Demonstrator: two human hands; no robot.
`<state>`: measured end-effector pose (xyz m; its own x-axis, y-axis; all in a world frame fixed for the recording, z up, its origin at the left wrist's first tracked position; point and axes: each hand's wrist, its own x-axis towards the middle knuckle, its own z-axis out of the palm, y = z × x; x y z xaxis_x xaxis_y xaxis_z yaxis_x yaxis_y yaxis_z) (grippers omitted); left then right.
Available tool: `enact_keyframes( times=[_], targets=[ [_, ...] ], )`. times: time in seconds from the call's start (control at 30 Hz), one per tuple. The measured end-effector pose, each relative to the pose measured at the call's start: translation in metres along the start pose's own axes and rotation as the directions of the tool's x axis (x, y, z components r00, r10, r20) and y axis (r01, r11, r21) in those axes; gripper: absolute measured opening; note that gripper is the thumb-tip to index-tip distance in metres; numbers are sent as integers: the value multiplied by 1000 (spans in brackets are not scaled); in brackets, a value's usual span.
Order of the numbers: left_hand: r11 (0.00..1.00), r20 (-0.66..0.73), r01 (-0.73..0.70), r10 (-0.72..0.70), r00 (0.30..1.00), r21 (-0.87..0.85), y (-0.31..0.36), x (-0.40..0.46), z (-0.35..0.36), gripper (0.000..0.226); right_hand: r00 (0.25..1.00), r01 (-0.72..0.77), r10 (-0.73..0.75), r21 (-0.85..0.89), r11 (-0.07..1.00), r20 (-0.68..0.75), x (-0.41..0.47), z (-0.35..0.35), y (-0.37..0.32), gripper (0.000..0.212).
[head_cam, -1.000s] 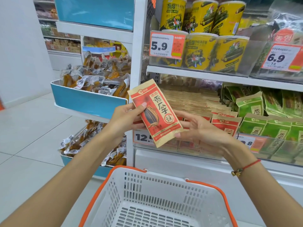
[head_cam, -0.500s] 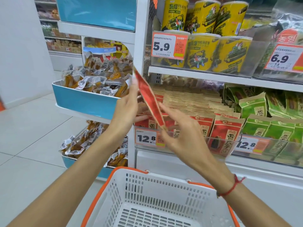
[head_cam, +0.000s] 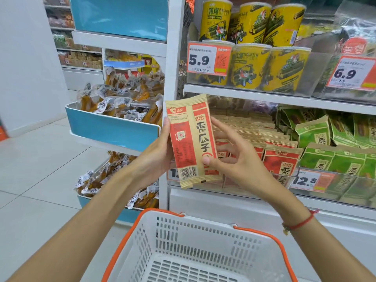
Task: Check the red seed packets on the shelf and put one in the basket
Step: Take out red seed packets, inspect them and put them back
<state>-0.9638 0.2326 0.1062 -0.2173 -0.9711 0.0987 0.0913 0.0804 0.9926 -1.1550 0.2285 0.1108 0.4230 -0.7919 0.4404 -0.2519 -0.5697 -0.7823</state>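
I hold one red and tan seed packet (head_cam: 190, 139) upright in front of the shelf, its back with the barcode facing me. My left hand (head_cam: 156, 153) grips its left edge. My right hand (head_cam: 234, 159) pinches its right side between thumb and index finger, the other fingers spread. More red seed packets (head_cam: 280, 159) stand in rows on the shelf behind. The white basket with an orange rim (head_cam: 130, 235) sits empty directly below my hands.
Green packets (head_cam: 329, 157) fill the shelf to the right of the red ones. Yellow tubs (head_cam: 250, 66) stand on the shelf above. A blue bin (head_cam: 112, 129) of wrapped snacks juts out at the left. Price tags (head_cam: 305, 181) hang on the shelf's clear front.
The packet has been turned over between my hands: from front face, through edge-on, to its back face now, held upright and slightly higher.
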Motion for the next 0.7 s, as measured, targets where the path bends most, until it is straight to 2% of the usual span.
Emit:
enact_keyframes(
  times=[0.13,0.33,0.37,0.43,0.47,0.53,0.6,0.7],
  targets=[
    [1000,15,-23,22,1000,20,-2,1,-4,54,995,5,-17,118,993,98,-1,-11,0,75],
    [998,3,-47,47,999,33,1,-1,-5,54,995,42,-50,93,995,85,0,-9,-1,73],
    [998,-6,-53,53,999,42,2,-2,-5,54,998,50,-52,47,998,41,0,-6,0,73],
    [994,-54,-66,71,996,82,5,-2,-5,51,980,119,-146,-189,975,-135,1,2,4,71],
    [991,-91,-74,84,992,114,6,-1,-3,51,950,163,-239,-331,930,-201,1,7,7,68],
    [980,-169,-83,114,979,183,9,1,3,52,896,205,-372,-519,830,-241,0,21,10,57],
    [975,-222,-81,127,967,207,12,2,12,48,895,168,-371,-582,796,-248,-2,34,12,54],
    [977,-208,-67,110,972,204,14,0,23,46,953,52,-183,-463,885,-242,-4,42,7,66]
  ],
)
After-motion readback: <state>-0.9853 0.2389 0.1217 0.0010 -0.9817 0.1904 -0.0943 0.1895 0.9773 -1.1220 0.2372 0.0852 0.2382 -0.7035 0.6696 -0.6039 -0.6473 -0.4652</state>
